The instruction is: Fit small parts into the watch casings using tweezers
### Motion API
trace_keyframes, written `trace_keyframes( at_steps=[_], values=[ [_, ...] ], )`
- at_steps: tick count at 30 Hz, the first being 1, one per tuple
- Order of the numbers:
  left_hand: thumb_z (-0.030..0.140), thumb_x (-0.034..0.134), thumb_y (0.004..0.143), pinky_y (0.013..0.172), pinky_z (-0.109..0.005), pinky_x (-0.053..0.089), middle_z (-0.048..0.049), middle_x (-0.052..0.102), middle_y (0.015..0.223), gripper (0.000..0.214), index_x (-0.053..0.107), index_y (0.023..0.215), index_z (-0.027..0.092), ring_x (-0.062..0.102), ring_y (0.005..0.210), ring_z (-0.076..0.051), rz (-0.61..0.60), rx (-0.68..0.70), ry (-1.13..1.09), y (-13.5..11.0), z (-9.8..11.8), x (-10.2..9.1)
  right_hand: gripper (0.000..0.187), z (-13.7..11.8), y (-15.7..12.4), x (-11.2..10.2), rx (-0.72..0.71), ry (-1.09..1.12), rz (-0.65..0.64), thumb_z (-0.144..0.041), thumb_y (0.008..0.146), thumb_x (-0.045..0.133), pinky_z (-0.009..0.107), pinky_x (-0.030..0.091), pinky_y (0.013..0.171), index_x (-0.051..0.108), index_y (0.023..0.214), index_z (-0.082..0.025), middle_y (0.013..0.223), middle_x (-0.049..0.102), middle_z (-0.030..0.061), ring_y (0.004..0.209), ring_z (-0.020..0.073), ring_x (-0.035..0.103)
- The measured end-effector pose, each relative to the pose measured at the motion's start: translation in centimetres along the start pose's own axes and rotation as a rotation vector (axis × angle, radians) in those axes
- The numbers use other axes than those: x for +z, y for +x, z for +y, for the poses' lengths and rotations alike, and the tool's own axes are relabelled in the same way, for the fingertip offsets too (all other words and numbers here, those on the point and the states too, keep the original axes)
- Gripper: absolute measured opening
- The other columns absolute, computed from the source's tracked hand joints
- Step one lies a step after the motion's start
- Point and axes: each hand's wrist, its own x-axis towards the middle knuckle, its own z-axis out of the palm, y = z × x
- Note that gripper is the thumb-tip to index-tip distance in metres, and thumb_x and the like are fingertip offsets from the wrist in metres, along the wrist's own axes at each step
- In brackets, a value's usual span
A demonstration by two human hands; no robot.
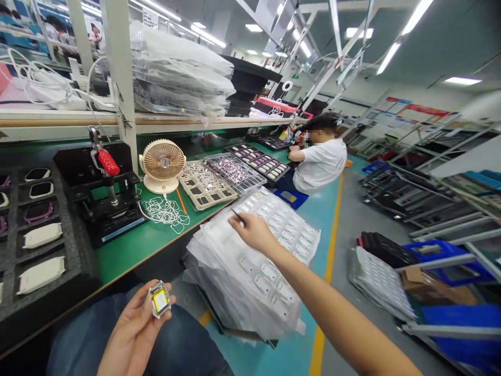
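My left hand (135, 326) is closed around the edges of a smartwatch case (159, 300), above my lap. The case has a light metallic frame, and a white panel bordered in yellow shows inside it. Out to the right, my right hand (252, 230) grips a thin dark pointed tool (238, 215); its exact kind is hard to make out. That hand is over a tall stack of clear plastic trays (250, 271), whose top tray holds rows of small flat parts in separate pockets. Whether the tool touches the tray cannot be seen.
A black toggle press with a red handle (108, 162) stands on the green bench beside a fan (163, 162) and tangled white cord (164, 211). Black foam trays (80, 261) hold watch cases at left. Parts boxes (209, 183) lie behind. A co-worker (321, 162) sits farther along.
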Motion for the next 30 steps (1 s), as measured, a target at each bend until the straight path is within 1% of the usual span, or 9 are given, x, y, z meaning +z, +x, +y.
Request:
trace_keyframes(
  at_steps=[2,5,7,9,13,19,23,26,30],
  values=[
    [0.021,0.097,0.066,0.076,-0.034,0.069,-0.0166,0.082,0.115,0.041,0.083,0.105,0.018,0.080,0.100,-0.036,-0.023,0.002,-0.008,-0.1,-0.2,-0.5,0.016,0.1,6.1,0.5,0.009,-0.038,0.022,-0.027,0.104,0.060,0.030,0.050,0.085,0.071,0.097,-0.018,0.100,0.077,0.0066,0.097,0.0217,0.070],
    [0.021,0.096,0.069,0.080,-0.035,0.069,-0.0162,0.081,0.119,0.038,0.084,0.105,0.019,0.079,0.105,-0.037,-0.042,-0.029,-0.043,-0.1,-0.4,-2.1,0.023,-0.5,13.5,1.6,0.042,-0.104,0.018,-0.037,0.105,0.065,0.041,0.056,0.094,0.071,0.110,-0.016,0.111,0.073,0.0074,0.103,0.0226,0.070],
    [0.021,0.095,0.070,0.080,-0.035,0.069,-0.0143,0.081,0.121,0.036,0.085,0.104,0.021,0.078,0.107,-0.037,-0.041,-0.070,-0.070,0.0,-0.4,-3.3,0.029,-0.8,16.8,2.1,0.047,-0.144,0.002,-0.042,0.105,0.066,0.045,0.057,0.097,0.070,0.115,-0.016,0.117,0.071,0.0079,0.106,0.0234,0.069],
    [0.021,0.095,0.070,0.081,-0.034,0.068,-0.0127,0.081,0.121,0.034,0.086,0.103,0.023,0.078,0.108,-0.037,-0.039,-0.096,-0.090,0.2,-0.5,-4.4,0.029,-0.9,18.8,2.6,0.045,-0.183,-0.013,-0.042,0.105,0.067,0.046,0.057,0.098,0.069,0.118,-0.016,0.121,0.070,0.0087,0.109,0.0242,0.069],
    [0.022,0.096,0.069,0.082,-0.033,0.068,-0.0114,0.081,0.119,0.036,0.086,0.103,0.025,0.078,0.108,-0.036,-0.030,-0.091,-0.111,0.8,-0.7,-5.1,0.030,-0.7,20.9,3.4,0.015,-0.241,-0.042,-0.041,0.105,0.067,0.048,0.057,0.100,0.068,0.123,-0.017,0.125,0.068,0.0094,0.113,0.0255,0.067],
    [0.022,0.093,0.072,0.087,-0.038,0.068,-0.0125,0.081,0.120,0.035,0.086,0.106,0.023,0.077,0.110,-0.038,-0.043,-0.063,-0.117,1.8,-1.2,-4.1,0.030,-0.8,22.3,4.5,-0.033,-0.283,-0.118,-0.040,0.104,0.068,0.047,0.058,0.098,0.068,0.123,-0.017,0.126,0.068,0.0095,0.112,0.0250,0.068],
    [0.020,0.089,0.078,0.089,-0.038,0.068,-0.0126,0.080,0.122,0.030,0.086,0.107,0.023,0.077,0.112,-0.038,-0.088,-0.064,-0.122,2.3,-1.4,-4.1,0.030,-0.7,22.6,4.5,-0.037,-0.292,-0.135,-0.039,0.104,0.068,0.047,0.059,0.097,0.068,0.123,-0.016,0.125,0.068,0.0093,0.111,0.0250,0.068],
    [0.014,0.084,0.081,0.089,-0.038,0.068,-0.0127,0.080,0.123,0.028,0.086,0.108,0.023,0.077,0.112,-0.038,-0.098,-0.043,-0.103,2.5,-1.3,-4.2,0.029,-0.5,22.6,4.3,-0.044,-0.284,-0.135,-0.039,0.104,0.069,0.046,0.059,0.096,0.069,0.121,-0.017,0.123,0.069,0.0090,0.110,0.0245,0.068],
    [0.006,0.082,0.080,0.088,-0.039,0.068,-0.0118,0.081,0.119,0.031,0.087,0.104,0.025,0.077,0.110,-0.037,-0.102,-0.021,-0.038,2.6,-1.2,-4.4,0.029,-0.4,22.4,3.7,-0.058,-0.237,-0.098,-0.040,0.104,0.068,0.046,0.059,0.096,0.069,0.120,-0.016,0.122,0.069,0.0086,0.109,0.0244,0.069]
  ],
)
